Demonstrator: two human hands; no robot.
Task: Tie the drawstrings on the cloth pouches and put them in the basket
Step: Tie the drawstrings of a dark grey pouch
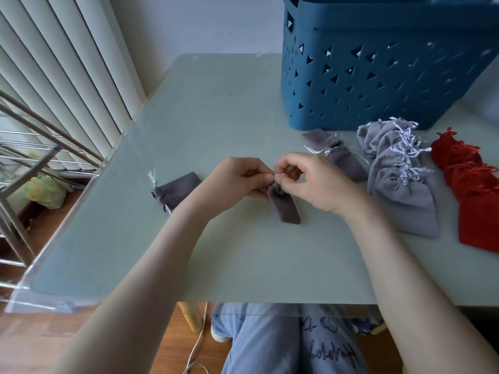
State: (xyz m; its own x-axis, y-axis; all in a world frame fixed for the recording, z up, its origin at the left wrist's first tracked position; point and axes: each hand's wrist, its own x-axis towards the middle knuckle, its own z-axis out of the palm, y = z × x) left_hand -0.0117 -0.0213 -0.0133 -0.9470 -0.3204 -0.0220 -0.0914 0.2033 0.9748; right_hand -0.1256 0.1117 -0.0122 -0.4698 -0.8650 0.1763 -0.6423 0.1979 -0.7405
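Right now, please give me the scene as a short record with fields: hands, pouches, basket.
left hand: pinching the drawstring
right hand: pinching the same drawstring
held pouch: dark grey, on the table
other dark grey pouches: one to the left, two near the basket
stacks: light grey, red
basket: blue, back right

No brand, label, number or sign could be read anywhere on the table, the pouches or the basket. The only writing in view was dark cursive script, with small doodle-like outlines above it, printed on the light blue trousers [318, 344] of the seated person below the table edge. Its letters were too distorted to make out as words.
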